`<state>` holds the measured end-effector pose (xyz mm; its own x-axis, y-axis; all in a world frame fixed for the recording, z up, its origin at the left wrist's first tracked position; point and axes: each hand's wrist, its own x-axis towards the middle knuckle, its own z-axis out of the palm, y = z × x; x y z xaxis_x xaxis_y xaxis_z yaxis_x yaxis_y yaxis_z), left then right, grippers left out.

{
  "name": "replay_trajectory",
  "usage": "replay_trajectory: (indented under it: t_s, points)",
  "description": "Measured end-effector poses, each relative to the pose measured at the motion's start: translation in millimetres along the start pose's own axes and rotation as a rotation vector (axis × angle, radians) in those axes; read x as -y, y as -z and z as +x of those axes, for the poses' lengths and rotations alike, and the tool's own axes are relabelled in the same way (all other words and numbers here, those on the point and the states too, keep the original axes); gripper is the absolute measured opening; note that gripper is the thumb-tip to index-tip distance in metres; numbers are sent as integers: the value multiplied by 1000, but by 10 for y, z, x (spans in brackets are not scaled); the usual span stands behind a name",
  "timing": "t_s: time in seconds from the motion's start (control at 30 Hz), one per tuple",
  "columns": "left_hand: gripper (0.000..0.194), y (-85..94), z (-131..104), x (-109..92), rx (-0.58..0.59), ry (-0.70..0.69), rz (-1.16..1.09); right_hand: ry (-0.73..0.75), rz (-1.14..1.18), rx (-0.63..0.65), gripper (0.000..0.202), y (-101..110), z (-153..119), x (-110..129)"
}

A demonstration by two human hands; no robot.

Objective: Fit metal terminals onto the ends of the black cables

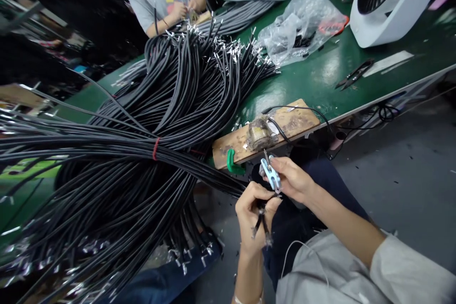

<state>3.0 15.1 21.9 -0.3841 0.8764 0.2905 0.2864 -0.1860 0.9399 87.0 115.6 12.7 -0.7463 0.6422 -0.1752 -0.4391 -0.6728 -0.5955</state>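
Left hand (253, 205): pinches black cables (219, 175).
Right hand (292, 176): grips a light-blue tool (273, 176).
Clear bag (285, 23): dark pieces (303, 41) inside.
Cable bundle: long, slender, cinched by a red tie (156, 148).

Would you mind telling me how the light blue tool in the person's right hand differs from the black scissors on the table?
The light blue tool is pale, while the black scissors are dark. The tool is held in the right hand; the scissors lie on the green table. The tool is close to the left hand; the scissors are apart from both hands. Both are hand tools.
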Motion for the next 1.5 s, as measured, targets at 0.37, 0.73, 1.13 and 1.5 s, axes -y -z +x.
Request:
replay_trajectory:
  t_s: [0.37,0.73,1.13,1.5]
  points:
    - [20,38,-24,-64,86,34,63,-39,5,-1,50,321,-56,-71]
    - [12,156,85,72,260,-95,141,711,-1159,89,12,228,-716,117]
    - [11,259,-72,-67,280,-156,210,633,-808,41,10,246,-629,-91]
    - [6,-34,-296,-143,49,-102,530,802,-898,-288,20,140,-611,-282]
